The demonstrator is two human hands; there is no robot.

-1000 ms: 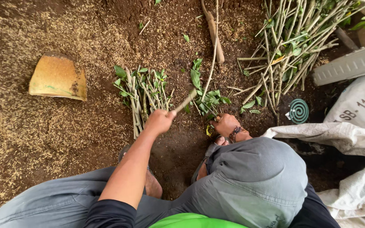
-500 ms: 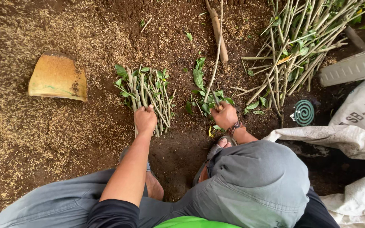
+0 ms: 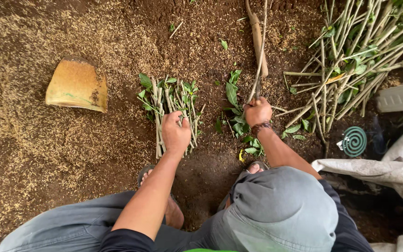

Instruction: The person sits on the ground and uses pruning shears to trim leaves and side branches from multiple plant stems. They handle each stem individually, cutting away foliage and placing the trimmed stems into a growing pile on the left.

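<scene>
My left hand lies closed on top of a small bundle of cut green stems with leaves on the dark soil, fingers curled over the stems. My right hand, a bracelet at its wrist, grips the lower end of a long thin bare stem that runs away from me. Loose green leaves lie just left of that hand. A grey hat fills the bottom of the view.
A curved yellow-brown shard lies at left on husk-strewn soil. A big heap of long leafy stems is at top right, with a grey crate, a green spiral coil and white sacks below it. A brown stick lies ahead.
My left hand, raised with a cut stem a second ago, has come down onto the bundle. My right hand has moved forward and closed on the long thin stem.
</scene>
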